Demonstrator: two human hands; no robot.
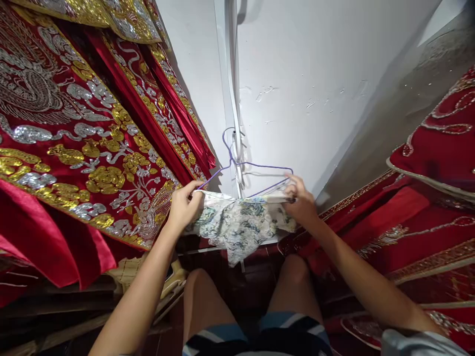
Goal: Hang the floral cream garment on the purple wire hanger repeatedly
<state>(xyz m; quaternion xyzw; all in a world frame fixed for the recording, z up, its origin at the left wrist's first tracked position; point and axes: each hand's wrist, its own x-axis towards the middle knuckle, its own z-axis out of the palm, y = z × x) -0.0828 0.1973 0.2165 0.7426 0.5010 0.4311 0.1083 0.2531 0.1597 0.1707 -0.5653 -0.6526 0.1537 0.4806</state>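
Observation:
A purple wire hanger (264,165) hangs by its hook on a white upright at the wall. Along its lower part stretches a white floral garment (237,225) with green and grey print; its exact kind is hard to make out. My left hand (185,202) pinches the garment's top left corner, close to the hanger's left end. My right hand (300,201) is closed on the top right corner, its fingertips at the hanger's right end. Between the two hands the top edge is pulled fairly straight, and the cloth droops to a point below.
Red cloth with gold and silver sequin embroidery (107,143) hangs close on the left. More red beaded cloth (419,212) is on the right. Behind the hanger rises a white wall (297,64) with scuffed patches. A pale plastic object (173,279) stands low left.

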